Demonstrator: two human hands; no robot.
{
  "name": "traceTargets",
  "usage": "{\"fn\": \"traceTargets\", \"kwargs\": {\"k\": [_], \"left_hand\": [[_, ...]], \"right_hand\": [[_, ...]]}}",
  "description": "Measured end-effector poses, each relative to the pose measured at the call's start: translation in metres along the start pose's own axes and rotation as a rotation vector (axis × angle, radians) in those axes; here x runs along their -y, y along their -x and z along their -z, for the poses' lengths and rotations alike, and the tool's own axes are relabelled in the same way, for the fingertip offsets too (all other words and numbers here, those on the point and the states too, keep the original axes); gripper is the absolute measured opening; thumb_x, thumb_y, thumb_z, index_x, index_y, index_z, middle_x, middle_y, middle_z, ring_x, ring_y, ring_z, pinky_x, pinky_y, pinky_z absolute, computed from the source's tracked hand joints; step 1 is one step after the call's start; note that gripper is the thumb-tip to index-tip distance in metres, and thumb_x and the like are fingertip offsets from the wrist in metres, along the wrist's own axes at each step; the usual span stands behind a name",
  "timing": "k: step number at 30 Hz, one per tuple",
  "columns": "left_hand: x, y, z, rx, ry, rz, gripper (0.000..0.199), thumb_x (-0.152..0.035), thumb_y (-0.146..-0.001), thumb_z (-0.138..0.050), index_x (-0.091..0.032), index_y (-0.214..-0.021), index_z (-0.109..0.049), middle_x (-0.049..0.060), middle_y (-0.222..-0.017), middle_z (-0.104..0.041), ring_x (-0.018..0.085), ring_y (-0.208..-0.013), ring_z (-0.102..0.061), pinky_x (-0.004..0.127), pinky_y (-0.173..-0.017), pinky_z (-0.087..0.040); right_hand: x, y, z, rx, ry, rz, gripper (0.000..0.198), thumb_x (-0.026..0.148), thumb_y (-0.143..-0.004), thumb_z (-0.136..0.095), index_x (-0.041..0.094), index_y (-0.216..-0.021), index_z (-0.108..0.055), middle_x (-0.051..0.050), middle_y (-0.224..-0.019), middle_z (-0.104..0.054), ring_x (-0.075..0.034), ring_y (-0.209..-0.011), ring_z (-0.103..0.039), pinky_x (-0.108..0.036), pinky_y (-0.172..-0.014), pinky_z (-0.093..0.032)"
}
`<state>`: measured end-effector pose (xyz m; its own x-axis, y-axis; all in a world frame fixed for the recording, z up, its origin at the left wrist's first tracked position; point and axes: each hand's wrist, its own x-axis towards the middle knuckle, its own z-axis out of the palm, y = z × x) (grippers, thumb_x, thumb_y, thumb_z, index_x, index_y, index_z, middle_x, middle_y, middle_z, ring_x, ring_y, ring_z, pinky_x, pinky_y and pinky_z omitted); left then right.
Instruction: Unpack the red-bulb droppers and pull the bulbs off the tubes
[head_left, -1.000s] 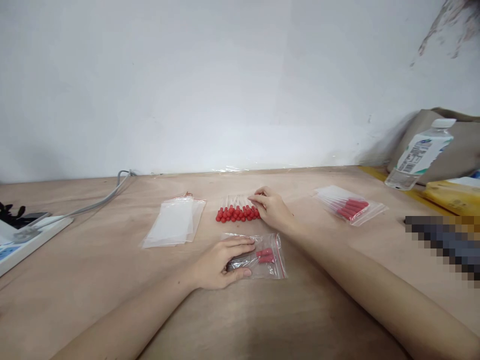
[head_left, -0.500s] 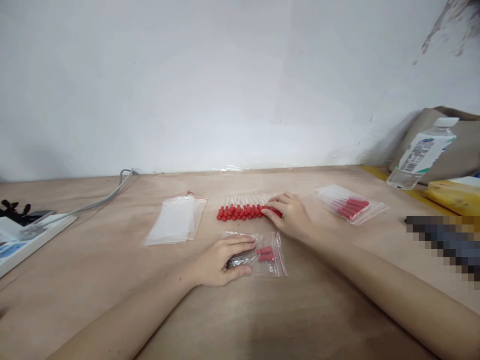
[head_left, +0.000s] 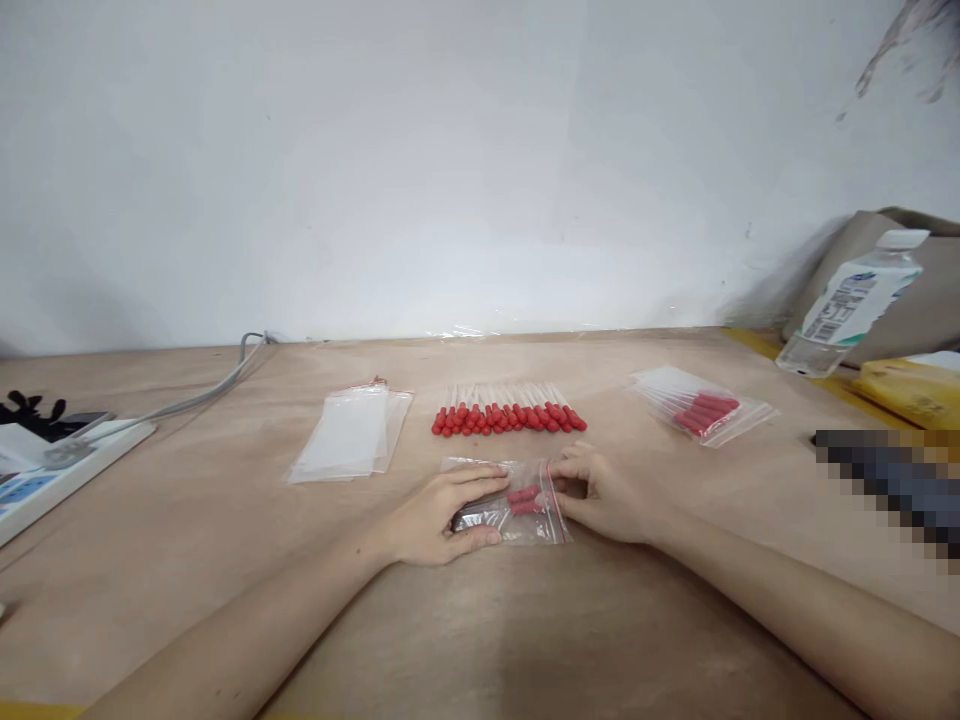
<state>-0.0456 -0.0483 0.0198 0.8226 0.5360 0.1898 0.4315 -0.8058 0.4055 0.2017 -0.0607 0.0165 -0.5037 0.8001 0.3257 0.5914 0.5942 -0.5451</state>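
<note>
A clear zip bag (head_left: 491, 535) lies on the table, with red rubber bulbs (head_left: 523, 494) of droppers showing inside near its mouth. My left hand (head_left: 442, 512) rests over the closed end of this bag, fingers stretched out and thumb apart, pressing it down. At the red-lined mouth, my right hand (head_left: 600, 490) has its thumb and fingers bent around the bag's edge, thumb tip beside the bulbs. Whether it also holds a dropper is hidden. Just beyond the bag, a row of clear thin droppers with red bulbs (head_left: 510, 415) points its stems toward the wall.
Flat zip bags (head_left: 345, 435) are stacked to the left. A filled bag of droppers (head_left: 705, 410) lies to the right. A power strip (head_left: 82, 465) with a cable is at far left. A bottle (head_left: 851, 305) and yellow packaging (head_left: 911, 390) are at far right.
My right hand has moved from the row of droppers back toward me to the bag's mouth. The row's right end is now uncovered. My left hand stays on the bag.
</note>
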Motion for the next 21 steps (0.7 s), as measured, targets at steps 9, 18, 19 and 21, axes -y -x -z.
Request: {"fn": "traceTargets", "kwargs": {"k": [9, 18, 19, 21], "left_hand": [[0.0, -0.001, -0.001, -0.044, 0.006, -0.018, 0.053, -0.04, -0.082, -0.053, -0.022, -0.13, -0.04, 0.009, -0.132, -0.045, 0.023, -0.122, -0.042, 0.042, -0.102, -0.034], [-0.005, -0.001, 0.002, -0.015, 0.012, 0.018, 0.042, -0.034, -0.089, -0.041, -0.023, -0.13, -0.039, 0.006, -0.134, -0.044, 0.02, -0.123, -0.04, 0.039, -0.104, -0.033], [-0.005, -0.001, 0.002, -0.01, 0.01, 0.027, 0.04, -0.033, -0.091, -0.038, -0.023, -0.13, -0.04, 0.006, -0.133, -0.044, 0.019, -0.123, -0.04, 0.039, -0.104, -0.033], [-0.005, 0.0, 0.001, -0.007, -0.004, 0.039, 0.04, -0.033, -0.091, -0.037, -0.023, -0.129, -0.041, 0.006, -0.134, -0.044, 0.019, -0.123, -0.04, 0.039, -0.103, -0.033]], "right_hand": [[0.009, 0.002, -0.011, 0.014, -0.089, -0.114, 0.019, 0.035, -0.071, -0.064, 0.018, -0.073, -0.056, 0.001, -0.07, -0.057, -0.012, -0.062, -0.049, -0.024, -0.054, -0.037], [0.004, 0.004, -0.006, 0.087, -0.607, -0.283, 0.024, 0.034, -0.07, -0.065, 0.018, -0.077, -0.048, 0.003, -0.066, -0.055, -0.009, -0.057, -0.05, -0.022, -0.051, -0.04], [0.001, 0.004, -0.001, 0.126, -0.695, -0.306, 0.028, 0.036, -0.068, -0.067, 0.018, -0.078, -0.046, 0.004, -0.066, -0.056, -0.009, -0.058, -0.052, -0.023, -0.052, -0.042], [-0.008, 0.004, 0.013, 0.227, -0.823, -0.34, 0.035, 0.038, -0.065, -0.069, 0.019, -0.081, -0.045, 0.004, -0.066, -0.058, -0.009, -0.058, -0.055, -0.025, -0.056, -0.046]]}}
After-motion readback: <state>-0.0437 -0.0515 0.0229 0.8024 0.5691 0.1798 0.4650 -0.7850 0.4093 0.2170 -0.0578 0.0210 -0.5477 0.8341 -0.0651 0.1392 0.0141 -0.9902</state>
